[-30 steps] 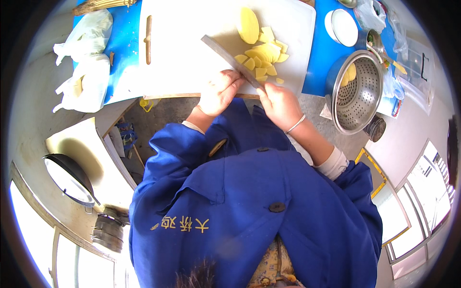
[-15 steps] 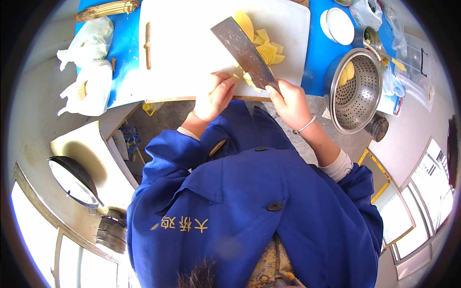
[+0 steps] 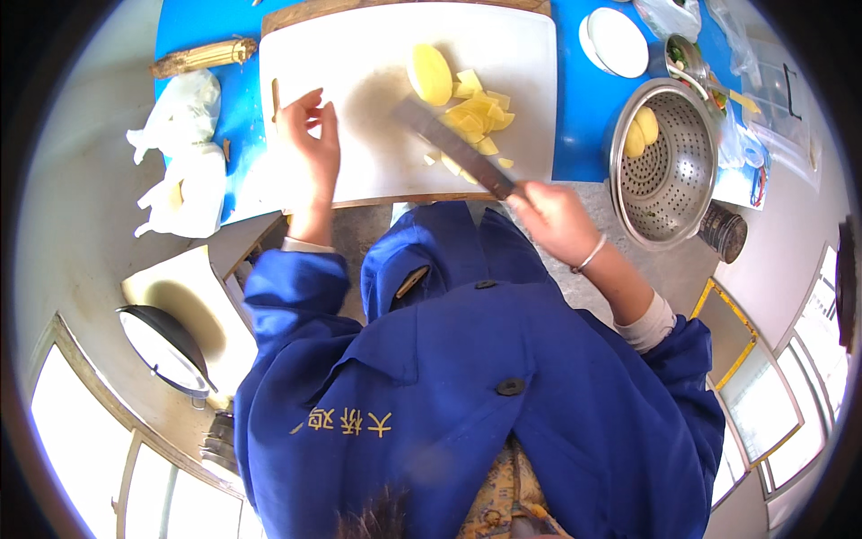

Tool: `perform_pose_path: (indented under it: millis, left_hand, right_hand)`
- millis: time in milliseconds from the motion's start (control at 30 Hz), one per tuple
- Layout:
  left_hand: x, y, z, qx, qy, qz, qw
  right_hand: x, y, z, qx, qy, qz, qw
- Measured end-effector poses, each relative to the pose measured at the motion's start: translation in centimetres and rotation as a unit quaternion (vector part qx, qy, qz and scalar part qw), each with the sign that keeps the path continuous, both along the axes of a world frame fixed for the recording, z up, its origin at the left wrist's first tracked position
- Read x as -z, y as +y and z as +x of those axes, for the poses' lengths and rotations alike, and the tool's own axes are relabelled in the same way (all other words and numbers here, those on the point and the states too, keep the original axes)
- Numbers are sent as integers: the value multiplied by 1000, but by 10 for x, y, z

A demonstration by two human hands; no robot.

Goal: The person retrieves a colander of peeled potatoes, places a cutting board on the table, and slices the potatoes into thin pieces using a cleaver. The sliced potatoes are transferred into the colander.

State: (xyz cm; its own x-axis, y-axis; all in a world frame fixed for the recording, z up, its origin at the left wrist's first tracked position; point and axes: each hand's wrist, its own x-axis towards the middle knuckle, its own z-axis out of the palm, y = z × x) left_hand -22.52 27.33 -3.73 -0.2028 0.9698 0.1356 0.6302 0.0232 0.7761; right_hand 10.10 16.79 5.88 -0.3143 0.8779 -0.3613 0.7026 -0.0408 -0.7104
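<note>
My right hand (image 3: 558,218) grips the handle of a dark-bladed cleaver (image 3: 453,148). Its blade, slightly blurred, slants up and left over the near edge of a pile of cut yellow potato pieces (image 3: 485,113). A larger peeled potato piece (image 3: 430,75) lies just beyond the blade, and small scraps are scattered close by. These rest on a white cutting board (image 3: 377,171). My left hand (image 3: 311,142) hovers over the board's left side with thumb and fingers apart, nothing seen in it. Nearest to it is a narrow brown strip (image 3: 275,99) at the board's left edge.
On the right stands a perforated steel colander (image 3: 666,171) holding peeled potatoes (image 3: 641,132). Behind it are a white round lid (image 3: 618,42) and a metal pot (image 3: 675,59). White plastic bags (image 3: 184,184) and a bundle of sticks (image 3: 205,57) lie left on the blue table (image 3: 579,135).
My left hand has moved left, away from the potato pieces, and its fingers have opened. The cleaver has come down and nearer, uncovering more of the pile. The view has shifted slightly.
</note>
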Motion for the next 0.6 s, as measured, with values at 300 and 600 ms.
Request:
perform_pose_path:
  millis: [300, 600]
  left_hand:
    - [4, 71, 78, 212, 123, -210, 946]
    - [7, 93, 67, 226, 9, -296, 928]
  right_hand:
    - [35, 32, 17, -164, -124, 11, 979]
    - [11, 26, 38, -226, -174, 226, 931]
